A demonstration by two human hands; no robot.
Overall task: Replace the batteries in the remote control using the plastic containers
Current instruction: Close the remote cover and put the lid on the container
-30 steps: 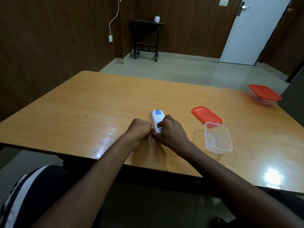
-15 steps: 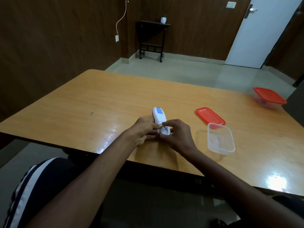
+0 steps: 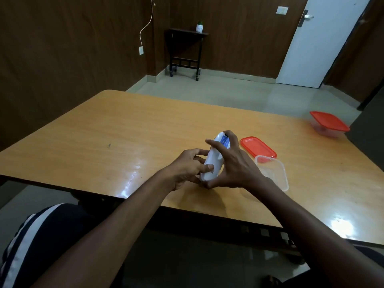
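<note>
A white remote control (image 3: 213,163) with a small blue screen near its far end is lifted off the wooden table (image 3: 116,129) and tilted up on its side. My left hand (image 3: 188,168) holds its lower end from the left, thumb on the white body. My right hand (image 3: 232,165) wraps it from the right, fingers reaching over the top. An open clear plastic container (image 3: 274,173) lies just right of my hands, its red lid (image 3: 258,149) flat behind it. A second container with a red lid (image 3: 329,123) stands at the far right.
The table's near edge runs just under my forearms. A dark panel (image 3: 367,132) borders the table at the right. Beyond the table are bare floor, a small black side table (image 3: 185,50) and a white door.
The remote lay flat on the table under my fingers a second ago; both hands have since lifted it and tipped it up on its side. The camera view shifted slightly left.
</note>
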